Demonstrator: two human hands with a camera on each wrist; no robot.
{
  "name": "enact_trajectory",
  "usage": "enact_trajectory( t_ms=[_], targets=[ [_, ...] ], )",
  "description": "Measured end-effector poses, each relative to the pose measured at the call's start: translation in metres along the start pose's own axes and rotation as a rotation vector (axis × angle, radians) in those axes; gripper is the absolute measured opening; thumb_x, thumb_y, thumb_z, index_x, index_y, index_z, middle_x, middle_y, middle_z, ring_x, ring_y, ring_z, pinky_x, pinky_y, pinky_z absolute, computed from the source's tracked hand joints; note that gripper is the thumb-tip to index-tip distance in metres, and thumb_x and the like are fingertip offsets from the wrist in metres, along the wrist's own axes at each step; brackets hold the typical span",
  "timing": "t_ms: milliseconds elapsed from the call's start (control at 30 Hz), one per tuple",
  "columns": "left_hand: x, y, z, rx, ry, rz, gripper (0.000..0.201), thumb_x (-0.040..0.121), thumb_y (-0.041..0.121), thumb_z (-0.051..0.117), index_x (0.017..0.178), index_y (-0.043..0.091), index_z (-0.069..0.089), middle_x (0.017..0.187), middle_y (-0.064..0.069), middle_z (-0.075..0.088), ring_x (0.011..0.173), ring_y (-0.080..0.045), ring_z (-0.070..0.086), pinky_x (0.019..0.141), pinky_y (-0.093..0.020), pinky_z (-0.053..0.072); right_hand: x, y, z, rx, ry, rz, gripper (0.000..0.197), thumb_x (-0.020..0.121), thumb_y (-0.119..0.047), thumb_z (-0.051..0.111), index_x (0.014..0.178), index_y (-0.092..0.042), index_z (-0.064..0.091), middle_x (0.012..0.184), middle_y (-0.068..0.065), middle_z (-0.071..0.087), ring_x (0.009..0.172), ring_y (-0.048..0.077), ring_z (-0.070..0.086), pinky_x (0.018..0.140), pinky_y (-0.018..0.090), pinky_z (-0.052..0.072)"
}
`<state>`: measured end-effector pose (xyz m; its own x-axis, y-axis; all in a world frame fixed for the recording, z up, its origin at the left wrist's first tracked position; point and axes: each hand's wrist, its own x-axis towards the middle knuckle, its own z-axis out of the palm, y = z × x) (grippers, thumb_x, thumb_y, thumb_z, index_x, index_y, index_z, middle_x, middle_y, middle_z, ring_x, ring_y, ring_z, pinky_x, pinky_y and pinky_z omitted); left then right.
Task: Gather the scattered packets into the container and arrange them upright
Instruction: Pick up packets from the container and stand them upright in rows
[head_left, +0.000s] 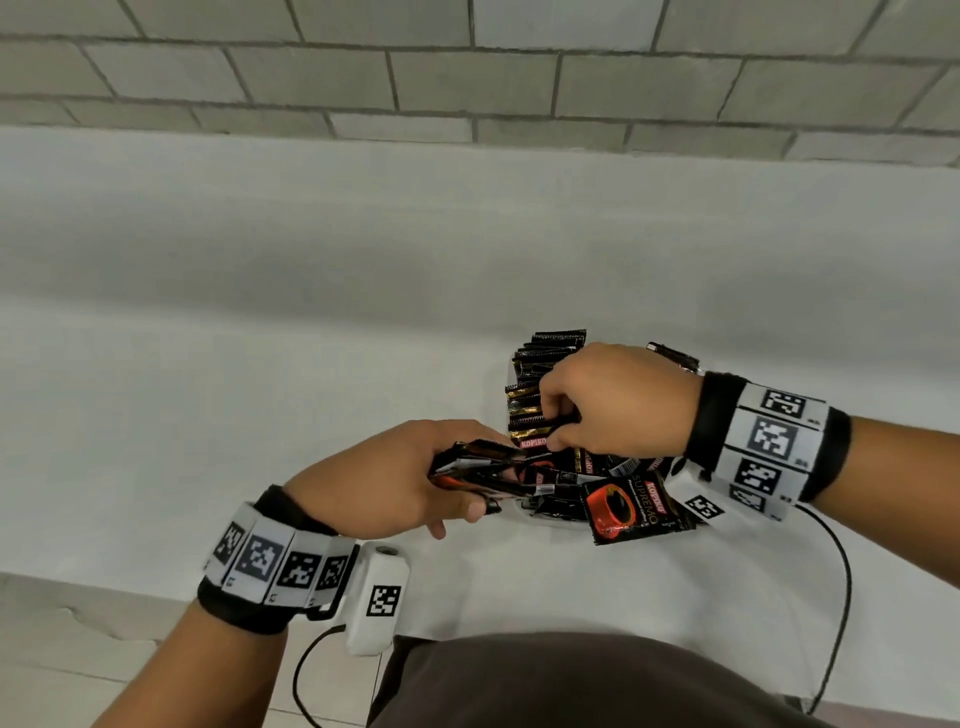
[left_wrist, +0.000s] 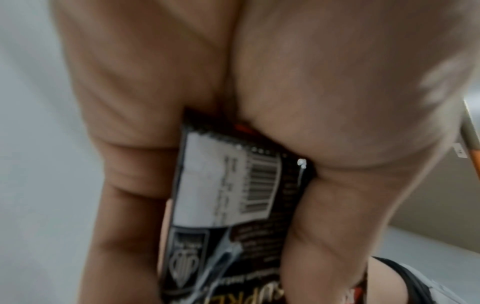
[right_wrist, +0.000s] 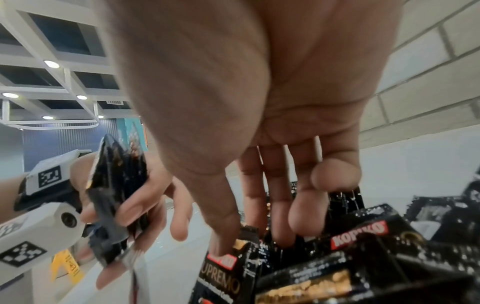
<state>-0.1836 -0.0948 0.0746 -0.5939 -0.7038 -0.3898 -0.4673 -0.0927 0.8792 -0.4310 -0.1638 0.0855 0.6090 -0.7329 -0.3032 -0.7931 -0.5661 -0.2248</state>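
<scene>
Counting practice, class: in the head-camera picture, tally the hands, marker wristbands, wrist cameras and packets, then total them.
hands: 2, left hand and right hand
marker wristbands: 2
wrist cameras: 2
packets: overlapping, too many hidden to count
total without packets: 6

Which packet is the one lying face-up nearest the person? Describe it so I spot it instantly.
Start at the right hand over the upright row of packets. Just below its wrist, a black Kopiko Supremo packet lies tilted at the near edge, the only one showing its full front: a red coffee cup.
</scene>
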Motion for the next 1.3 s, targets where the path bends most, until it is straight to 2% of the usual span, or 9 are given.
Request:
enact_trajectory(
  t_ms=[300, 400, 500, 567, 667, 767, 833, 1000, 1300],
  targets=[
    [0.005, -0.001, 0.017, 0.103, -0.080, -0.027, 0.061, 0.092, 0.008, 0.073, 0.140, 0.043, 0.057, 0.122, 0.021, 0.068, 0.097, -0.015, 0.070, 0.073, -0.044, 0.064, -0.009, -0.002, -0.001, 0.039, -0.007, -0.020, 0.018, 0.094, -0.042, 0.064, 0.107, -0.032, 0.070, 0.067, -0.016, 0.058, 0.066, 0.001, 0.056, 0.068, 0.027, 0.049],
    [0.005, -0.001, 0.019, 0.109, -0.069, -0.028, 0.060, 0.093, 0.008, 0.072, 0.138, 0.044, 0.058, 0.122, 0.016, 0.069, 0.097, -0.018, 0.070, 0.073, -0.043, 0.064, -0.020, -0.004, -0.013, 0.090, -0.042, -0.048, 0.014, 0.090, -0.043, 0.066, 0.099, -0.032, 0.069, 0.079, -0.016, 0.068, 0.073, 0.000, 0.061, 0.070, 0.025, 0.052],
    [0.002, 0.000, 0.013, 0.120, -0.050, -0.022, 0.060, 0.092, 0.008, 0.073, 0.139, 0.043, 0.057, 0.127, 0.021, 0.065, 0.096, -0.018, 0.070, 0.071, -0.041, 0.064, -0.031, -0.007, -0.008, 0.059, -0.220, -0.080, 0.040, 0.084, -0.056, 0.063, 0.117, -0.035, 0.064, 0.096, -0.017, 0.071, 0.084, 0.003, 0.064, 0.079, 0.033, 0.057],
    [0.001, 0.005, 0.008, 0.159, -0.062, -0.015, 0.055, 0.092, 0.010, 0.073, 0.134, 0.043, 0.060, 0.131, 0.025, 0.062, 0.095, -0.012, 0.071, 0.072, -0.032, 0.063, -0.034, -0.009, 0.006, -0.011, -0.277, -0.086, 0.050, 0.080, -0.065, 0.062, 0.121, -0.036, 0.061, 0.092, -0.013, 0.070, 0.080, 0.007, 0.065, 0.074, 0.035, 0.058],
    [0.003, 0.016, 0.007, 0.344, -0.160, 0.039, 0.041, 0.092, 0.011, 0.073, 0.108, 0.047, 0.062, 0.151, 0.032, 0.043, 0.107, 0.016, 0.059, 0.081, -0.006, 0.046, -0.028, -0.007, 0.020, 0.083, -0.319, -0.066, 0.047, 0.082, -0.065, 0.067, 0.116, -0.032, 0.066, 0.082, -0.011, 0.069, 0.068, 0.002, 0.061, 0.070, 0.033, 0.057],
    [0.011, 0.016, 0.009, 0.515, -0.212, 0.062, 0.030, 0.092, 0.017, 0.073, 0.113, 0.038, 0.068, 0.157, 0.032, 0.032, 0.137, 0.005, 0.045, 0.100, -0.023, 0.042, -0.020, 0.000, 0.020, 0.213, -0.379, -0.075, 0.038, 0.084, -0.056, 0.072, 0.115, -0.033, 0.069, 0.090, -0.016, 0.072, 0.075, 0.001, 0.064, 0.077, 0.032, 0.056],
    [0.013, 0.013, 0.011, 0.575, -0.229, 0.051, 0.030, 0.091, 0.020, 0.073, 0.116, 0.037, 0.068, 0.159, 0.030, 0.028, 0.140, 0.000, 0.044, 0.100, -0.025, 0.042, -0.017, 0.003, 0.019, 0.225, -0.387, -0.071, 0.032, 0.086, -0.049, 0.073, 0.114, -0.035, 0.068, 0.094, -0.015, 0.072, 0.082, 0.005, 0.066, 0.082, 0.037, 0.056],
    [0.015, 0.019, 0.018, 0.698, -0.273, -0.007, 0.029, 0.092, 0.021, 0.069, 0.118, 0.036, 0.068, 0.165, 0.028, 0.013, 0.123, -0.008, 0.058, 0.077, -0.011, 0.035, -0.018, 0.001, 0.020, 0.068, -0.317, -0.102, 0.032, 0.090, -0.040, 0.066, 0.122, -0.036, 0.063, 0.090, -0.009, 0.070, 0.078, 0.011, 0.065, 0.077, 0.039, 0.057],
    [0.021, 0.023, 0.032, 0.911, -0.325, -0.059, 0.029, 0.088, 0.013, 0.057, 0.108, 0.032, 0.066, 0.163, 0.013, 0.022, 0.093, -0.024, 0.069, 0.077, -0.043, 0.057, -0.018, -0.013, 0.024, -0.228, -0.231, -0.184, 0.026, 0.095, -0.039, 0.060, 0.119, -0.030, 0.062, 0.072, -0.006, 0.044, 0.075, 0.024, 0.055, 0.065, 0.035, 0.050]
  ],
)
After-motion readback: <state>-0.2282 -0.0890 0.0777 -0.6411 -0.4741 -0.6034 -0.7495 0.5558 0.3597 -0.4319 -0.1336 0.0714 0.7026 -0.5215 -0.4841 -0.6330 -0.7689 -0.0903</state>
